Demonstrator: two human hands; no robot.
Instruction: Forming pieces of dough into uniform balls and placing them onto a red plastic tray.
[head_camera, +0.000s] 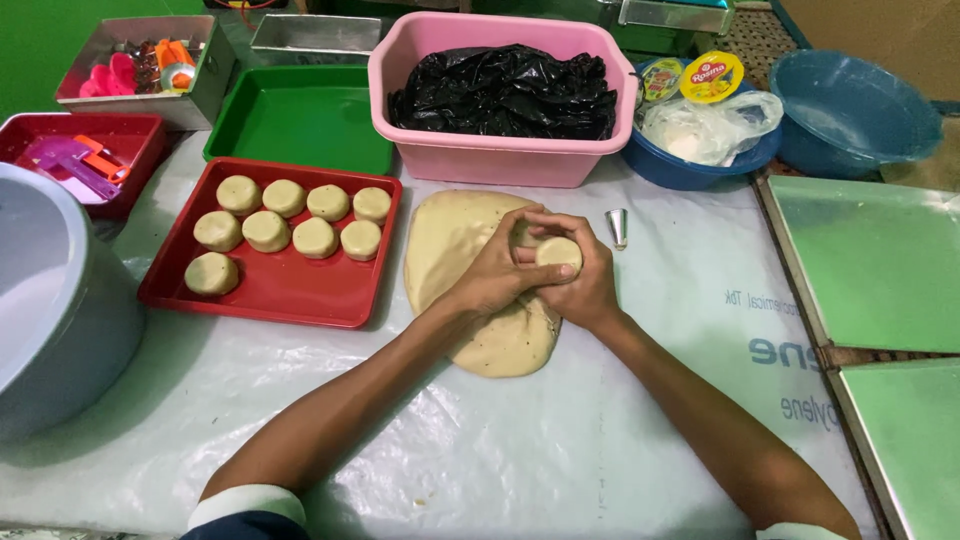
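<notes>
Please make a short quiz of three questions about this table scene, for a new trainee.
1. How many dough discs lie in the red tray?
2. True or false: the green tray holds dough.
3. What do the left hand and right hand hold together: A a metal cone, B a dough round, C a black bag?

Key: 1. nine; 2. false; 3. B

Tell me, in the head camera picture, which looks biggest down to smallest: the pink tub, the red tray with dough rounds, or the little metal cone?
1. Pink tub
2. Red tray, nearly as big, so that order is unsure
3. Metal cone, plainly smallest
</notes>
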